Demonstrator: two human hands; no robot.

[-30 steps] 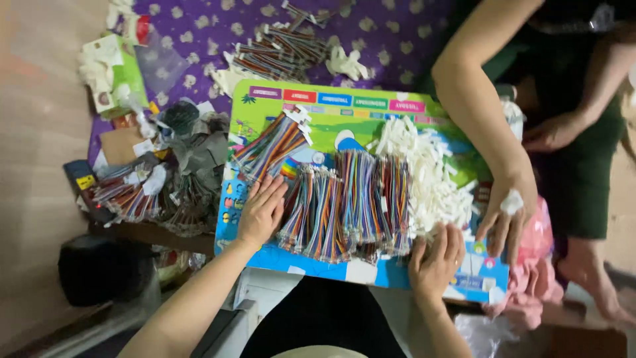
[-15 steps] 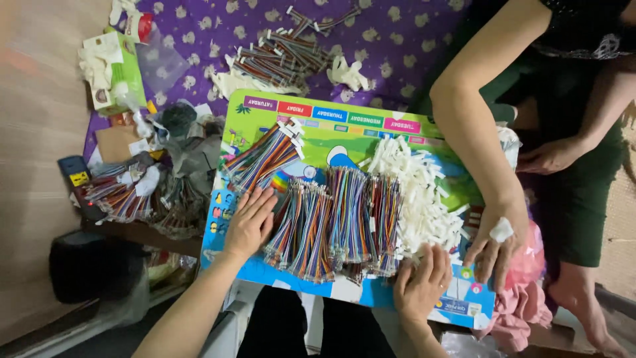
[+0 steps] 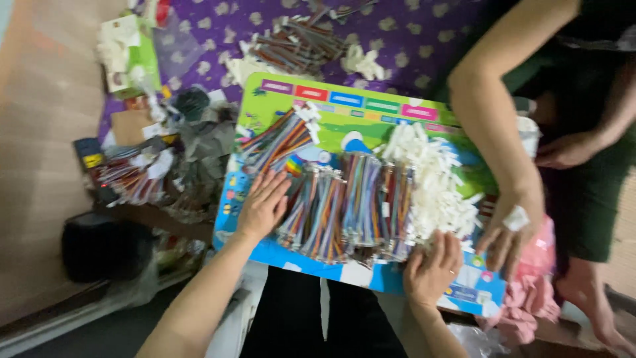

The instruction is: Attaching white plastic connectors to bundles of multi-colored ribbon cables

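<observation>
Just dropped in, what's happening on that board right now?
The person rests the left hand flat on the left edge of a row of multicoloured wire bundles laid across a colourful board. The right hand lies at the row's right end, beside a heap of white connector pieces. A co-worker's hand rests on the board's right edge. More bundles lie on the purple cloth.
</observation>
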